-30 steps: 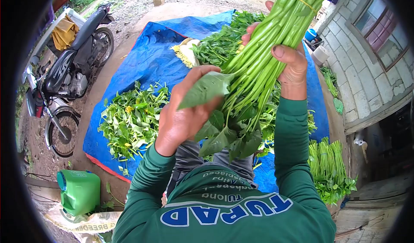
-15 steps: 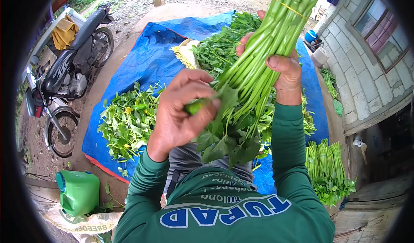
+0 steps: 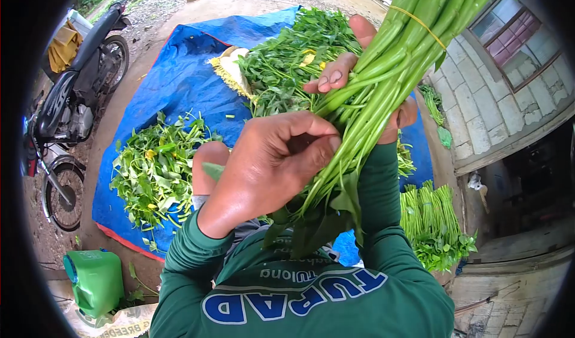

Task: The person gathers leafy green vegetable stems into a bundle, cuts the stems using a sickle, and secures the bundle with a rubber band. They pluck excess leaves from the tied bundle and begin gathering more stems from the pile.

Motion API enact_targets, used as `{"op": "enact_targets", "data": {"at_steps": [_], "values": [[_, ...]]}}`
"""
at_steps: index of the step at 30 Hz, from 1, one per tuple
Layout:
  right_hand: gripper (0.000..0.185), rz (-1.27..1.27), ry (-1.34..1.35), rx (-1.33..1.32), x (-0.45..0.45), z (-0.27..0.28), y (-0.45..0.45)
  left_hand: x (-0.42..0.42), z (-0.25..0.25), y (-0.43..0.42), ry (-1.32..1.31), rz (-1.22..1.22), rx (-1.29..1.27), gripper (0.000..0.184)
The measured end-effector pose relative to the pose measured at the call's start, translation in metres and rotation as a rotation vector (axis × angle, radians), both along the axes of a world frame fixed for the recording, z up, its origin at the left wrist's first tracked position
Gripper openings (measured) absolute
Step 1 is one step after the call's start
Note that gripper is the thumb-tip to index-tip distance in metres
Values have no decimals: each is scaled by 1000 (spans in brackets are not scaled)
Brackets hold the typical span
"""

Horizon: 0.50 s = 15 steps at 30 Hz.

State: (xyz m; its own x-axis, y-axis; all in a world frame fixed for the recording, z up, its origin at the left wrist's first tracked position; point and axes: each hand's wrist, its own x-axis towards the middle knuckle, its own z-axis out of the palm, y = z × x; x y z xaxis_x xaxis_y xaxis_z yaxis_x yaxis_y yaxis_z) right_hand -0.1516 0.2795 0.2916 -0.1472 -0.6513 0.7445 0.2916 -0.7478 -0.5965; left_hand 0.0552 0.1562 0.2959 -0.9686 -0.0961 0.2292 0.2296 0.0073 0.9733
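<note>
My right hand [image 3: 334, 77] holds a thick bundle of water spinach [image 3: 395, 68], its long green stems slanting up to the right. A yellow rubber band [image 3: 418, 24] circles the stems near the top. Dark leaves [image 3: 314, 221] hang at the lower end. My left hand [image 3: 272, 158] is closed at the bundle's left side, thumb and forefinger pinched together on a thin stem at its edge. A bit of leaf [image 3: 212, 171] shows behind that hand's wrist. The palm of my left hand is hidden.
A blue tarp [image 3: 141, 107] carries a leafy heap [image 3: 159, 173] at left and a larger pile of greens [image 3: 287, 50] behind. Tied bundles [image 3: 431, 224] stand at right. A green jug [image 3: 96, 283], a motorcycle [image 3: 75, 107] and a block wall [image 3: 473, 92] surround it.
My left hand has moved right, from beside the leaves to the stems, its fingertips now pinched there. The bundle has turned slightly and come nearer. The view has shifted right.
</note>
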Motion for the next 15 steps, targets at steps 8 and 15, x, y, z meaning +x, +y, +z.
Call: {"op": "enact_targets", "data": {"at_steps": [8,15], "values": [[134,177,365,47,-29,4,10,-6,-13,15,226,43,-56,13],[125,-1,178,-66,-4,-12,9,-5,-10,16,52,-47,106,11]]}}
